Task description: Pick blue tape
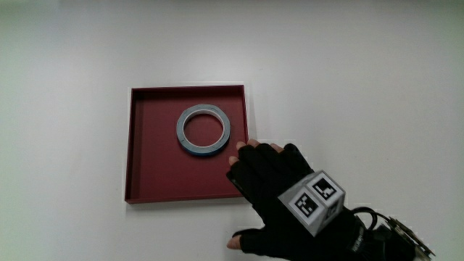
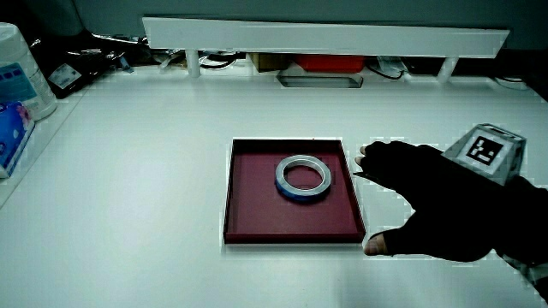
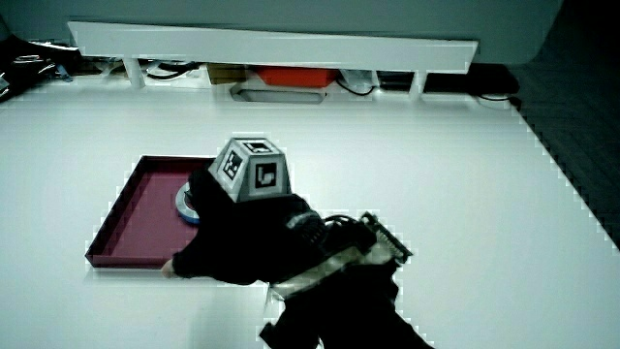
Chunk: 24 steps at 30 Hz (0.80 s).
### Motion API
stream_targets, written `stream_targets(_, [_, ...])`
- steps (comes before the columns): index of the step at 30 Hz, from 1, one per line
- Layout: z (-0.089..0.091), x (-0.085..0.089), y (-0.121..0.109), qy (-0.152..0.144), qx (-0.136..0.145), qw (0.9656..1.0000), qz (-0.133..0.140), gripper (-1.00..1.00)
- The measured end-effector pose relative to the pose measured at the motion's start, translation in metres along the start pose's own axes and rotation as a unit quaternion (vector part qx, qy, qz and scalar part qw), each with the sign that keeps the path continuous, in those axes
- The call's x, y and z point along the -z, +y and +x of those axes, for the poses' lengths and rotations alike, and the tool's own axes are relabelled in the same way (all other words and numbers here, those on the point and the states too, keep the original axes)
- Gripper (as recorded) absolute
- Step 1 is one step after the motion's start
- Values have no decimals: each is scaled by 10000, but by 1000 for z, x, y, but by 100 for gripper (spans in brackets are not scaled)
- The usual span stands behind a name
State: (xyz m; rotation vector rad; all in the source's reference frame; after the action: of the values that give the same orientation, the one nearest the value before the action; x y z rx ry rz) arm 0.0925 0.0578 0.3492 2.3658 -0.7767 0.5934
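A white table (image 1: 362, 65) carries a shallow dark red tray (image 1: 156, 174) with low walls. Inside the tray, toward the edge farther from the person, lies the blue tape (image 1: 204, 130), a flat ring with a pale grey upper face, a blue outer rim and an open middle showing the tray floor. The gloved hand (image 1: 279, 192) hovers at the tray's nearer corner, just beside the tape, fingers loosely spread and holding nothing. In a side view the hand (image 3: 247, 247) covers most of the tape (image 3: 184, 206).
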Motion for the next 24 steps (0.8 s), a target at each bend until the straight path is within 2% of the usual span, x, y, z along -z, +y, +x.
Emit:
stream_targets(1, [-2,-3,3,60,27,10000,-32,0])
stream_targets(4, [1,-1,15,-3,9,10000,26,0])
stream_targets(6, [4,5,25,-168,40,9998,20,0])
stream_targets(7, [4,5,30,-134,101,9999,-25,0])
stream_targets(10, [4,6,43,-89,10,9999,143,0])
stream_targets(16, [10,11,71,13,75,9999,152,0])
stream_targets(24, [32,31,107,176,256,9994,180,0])
